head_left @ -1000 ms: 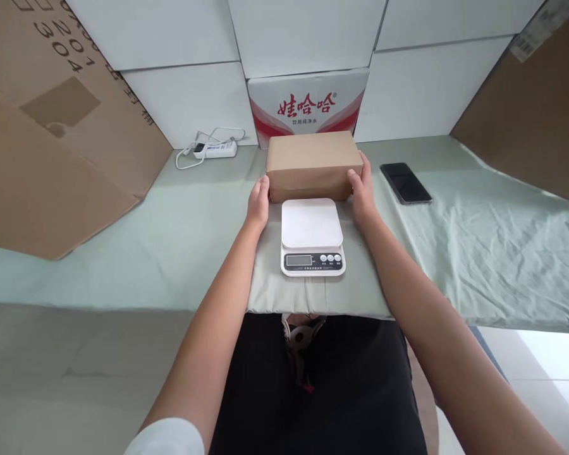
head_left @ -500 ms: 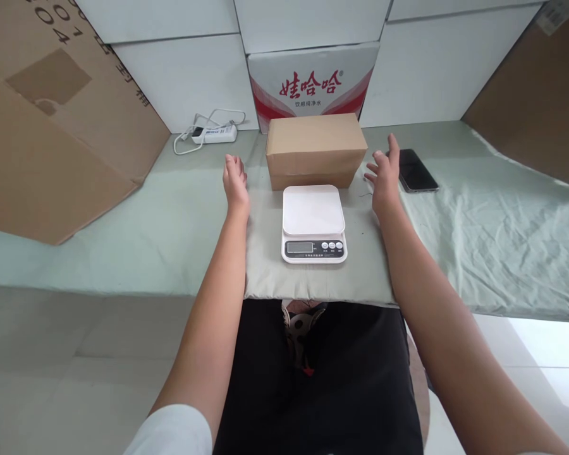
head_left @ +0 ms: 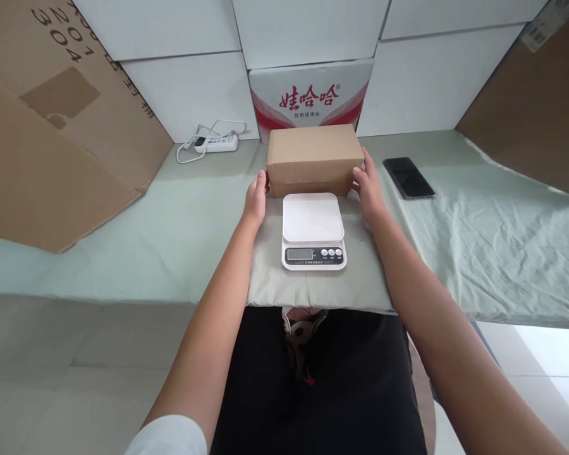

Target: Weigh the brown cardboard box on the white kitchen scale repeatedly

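A closed brown cardboard box (head_left: 313, 151) rests on the cloth-covered table, between my two hands. My left hand (head_left: 256, 194) is at its left side, thumb up by the front corner and the other fingers partly hidden. On the opposite end, my right hand (head_left: 368, 187) holds the box with its thumb at the front and a finger along the side. Directly in front of the box lies a white kitchen scale (head_left: 313, 218), its platform bare and its small display blank.
Right of the box lies a black phone (head_left: 409, 177). A white power strip (head_left: 217, 144) with a coiled cable sits back left. Large cardboard panels (head_left: 76, 158) flank the table, and white boxes, one with red print (head_left: 308, 98), line the back.
Both hands have moved inward from either side and now touch the ends of the cardboard box. The view has tilted slightly; the scale and phone stay in place.
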`<state>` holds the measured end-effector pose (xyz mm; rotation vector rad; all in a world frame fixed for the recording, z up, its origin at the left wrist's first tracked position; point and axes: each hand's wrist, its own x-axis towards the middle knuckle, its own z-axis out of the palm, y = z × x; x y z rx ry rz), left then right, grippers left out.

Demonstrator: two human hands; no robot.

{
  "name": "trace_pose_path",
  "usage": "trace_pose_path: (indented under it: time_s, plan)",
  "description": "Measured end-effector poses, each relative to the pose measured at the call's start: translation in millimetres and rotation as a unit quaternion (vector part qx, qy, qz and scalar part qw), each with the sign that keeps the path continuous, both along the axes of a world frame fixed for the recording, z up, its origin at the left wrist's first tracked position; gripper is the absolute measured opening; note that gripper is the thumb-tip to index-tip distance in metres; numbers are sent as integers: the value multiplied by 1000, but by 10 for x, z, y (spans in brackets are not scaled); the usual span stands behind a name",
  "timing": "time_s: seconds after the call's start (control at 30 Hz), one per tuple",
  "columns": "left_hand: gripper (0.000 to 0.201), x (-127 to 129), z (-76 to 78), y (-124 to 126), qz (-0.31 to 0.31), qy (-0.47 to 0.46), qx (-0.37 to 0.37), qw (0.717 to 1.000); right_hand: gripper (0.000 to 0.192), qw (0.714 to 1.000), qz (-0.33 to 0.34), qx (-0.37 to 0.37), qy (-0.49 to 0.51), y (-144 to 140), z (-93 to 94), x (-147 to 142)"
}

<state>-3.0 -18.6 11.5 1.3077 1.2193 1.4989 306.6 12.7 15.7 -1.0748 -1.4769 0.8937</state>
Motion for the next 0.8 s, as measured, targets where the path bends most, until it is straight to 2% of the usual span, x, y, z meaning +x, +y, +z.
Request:
trace_pose_path:
  time_s: [0.1,0.2,0.3,0.37,0.43,0.53,0.67,0.8]
  plan:
    - [98,30,-17,1,-12,-1,14,1000,100,1000,1,7,13,-28,47,-95]
    - [100,26,-6,47,-6,-20,30,999,108,999,-4,37,34,8,95,-195]
    - [101,27,63,47,13,-34,66,997,112,995,-12,95,29,8,165,-277]
    - [101,37,130,-37,26,-30,95,995,115,993,-12,118,17,-69,213,-293]
    - [100,53,189,-211,33,-16,111,993,117,991,-10,133,6,-219,242,-259]
    - [95,81,218,-611,23,6,114,993,111,990,-20,142,5,-539,210,-124]
    - [91,106,148,-1168,-7,24,108,994,102,990,-28,140,3,-961,25,85]
    - [90,118,73,-1443,-11,11,107,994,96,989,-24,146,0,-1161,-141,164]
